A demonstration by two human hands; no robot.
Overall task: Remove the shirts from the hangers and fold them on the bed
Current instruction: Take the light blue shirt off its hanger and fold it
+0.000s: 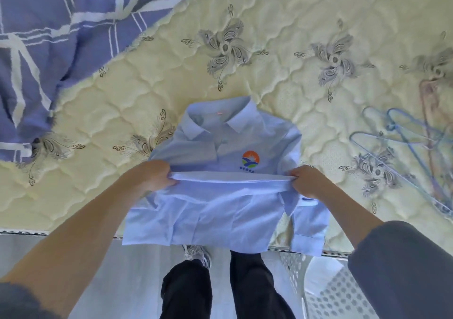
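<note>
Got my left hand [152, 175] and right hand [307, 181] each pinching an end of the fold in the light-blue collared shirt [208, 213] at the near edge of the cream quilted bed [159, 81], and with its hem overhanging, one uneven tug could skew it or drag it off.
</note>
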